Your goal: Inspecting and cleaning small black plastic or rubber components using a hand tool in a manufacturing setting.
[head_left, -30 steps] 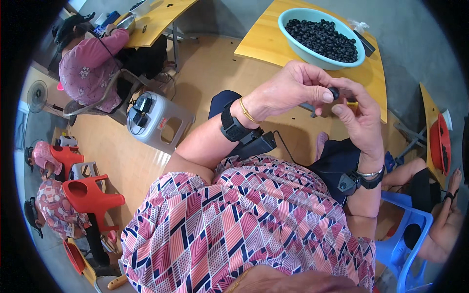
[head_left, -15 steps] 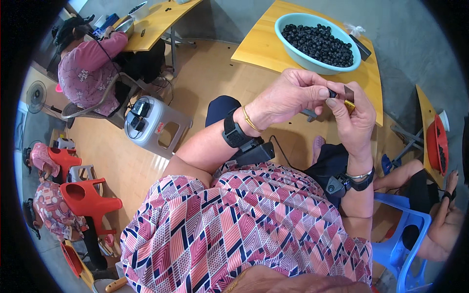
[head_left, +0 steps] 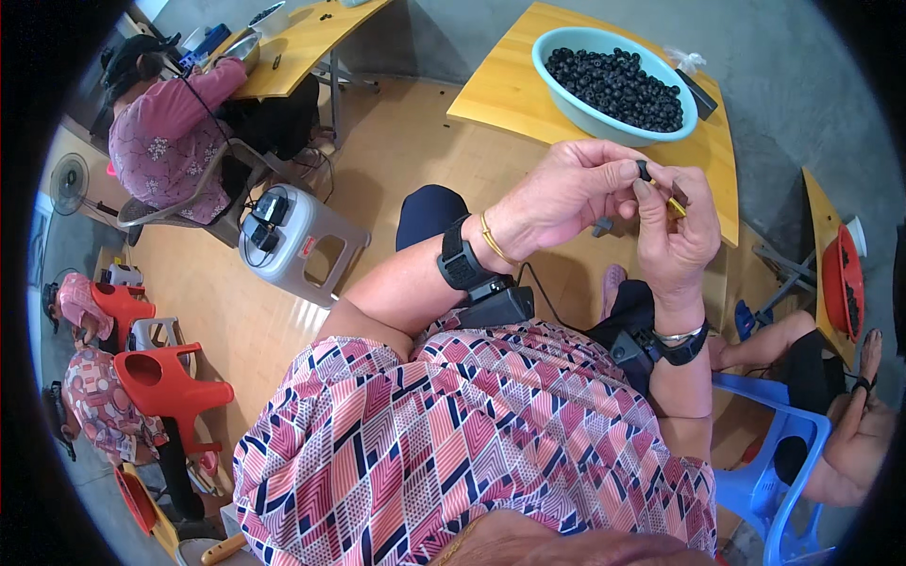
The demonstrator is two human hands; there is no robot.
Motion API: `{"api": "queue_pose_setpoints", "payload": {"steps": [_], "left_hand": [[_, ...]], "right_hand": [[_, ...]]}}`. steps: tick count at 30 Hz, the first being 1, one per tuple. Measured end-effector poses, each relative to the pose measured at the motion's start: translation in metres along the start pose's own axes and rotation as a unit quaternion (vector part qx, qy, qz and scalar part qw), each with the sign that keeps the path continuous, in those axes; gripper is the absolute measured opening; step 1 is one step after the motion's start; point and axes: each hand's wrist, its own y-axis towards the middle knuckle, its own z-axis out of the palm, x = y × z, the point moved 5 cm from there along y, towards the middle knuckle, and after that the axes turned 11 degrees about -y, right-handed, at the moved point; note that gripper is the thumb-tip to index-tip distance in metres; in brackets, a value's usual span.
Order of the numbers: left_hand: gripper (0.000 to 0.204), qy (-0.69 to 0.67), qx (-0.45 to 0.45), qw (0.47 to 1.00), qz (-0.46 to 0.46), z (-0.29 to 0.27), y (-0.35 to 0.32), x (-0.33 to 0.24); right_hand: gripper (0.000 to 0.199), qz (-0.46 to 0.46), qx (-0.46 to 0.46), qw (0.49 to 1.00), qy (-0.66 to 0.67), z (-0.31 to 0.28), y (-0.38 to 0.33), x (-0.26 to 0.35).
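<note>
Both my hands are held close together, just in front of the near edge of a wooden table. My left hand (head_left: 568,196) pinches a small black round piece (head_left: 644,171) between thumb and fingertips. My right hand (head_left: 681,226) is closed on a small knife, its yellow handle (head_left: 676,207) showing between thumb and fingers; the fingers mostly hide the blade. The right thumb tip is against or very near the black piece. Beyond my hands, a light blue basin (head_left: 578,106) holds a heap of black ring-like pieces (head_left: 618,85).
The basin stands on the wooden table (head_left: 500,85), beside a black object (head_left: 696,94) and a clear plastic bag (head_left: 687,61). A grey stool (head_left: 300,241) is at left. A co-worker (head_left: 170,137) sits at another table. A blue chair (head_left: 774,443) and a red basin (head_left: 836,283) are at right.
My hands have shifted slightly and turned. The grey blade that stood out beside the right fingers is now mostly hidden, while the black piece shows more at the fingertips.
</note>
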Motion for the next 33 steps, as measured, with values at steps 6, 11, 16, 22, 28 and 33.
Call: {"api": "queue_pose_setpoints", "payload": {"steps": [6,11,16,22,28,33], "left_hand": [[0.02,-0.037,0.025,0.999,-0.001,0.001,0.002,0.004],[0.021,-0.033,0.014,0.999,0.001,0.002,-0.001,0.003],[0.019,-0.059,0.043,0.997,-0.01,0.001,0.0,0.001],[0.02,-0.095,0.081,0.992,-0.024,0.004,-0.002,0.0],[0.022,-0.088,0.099,0.991,-0.022,0.003,-0.003,0.0],[0.021,-0.075,0.103,0.992,-0.008,0.004,-0.004,-0.001]], "right_hand": [[0.02,-0.073,-0.022,0.996,-0.055,0.001,-0.003,0.007],[0.026,-0.126,-0.026,0.988,-0.085,0.003,-0.006,0.01],[0.015,0.002,-0.041,0.998,-0.049,-0.006,-0.011,-0.008],[0.018,0.257,0.074,0.941,0.207,-0.009,-0.012,-0.019],[0.018,0.272,0.141,0.932,0.194,-0.009,-0.006,-0.005],[0.018,0.233,0.174,0.945,0.151,-0.004,-0.003,0.006]]}}
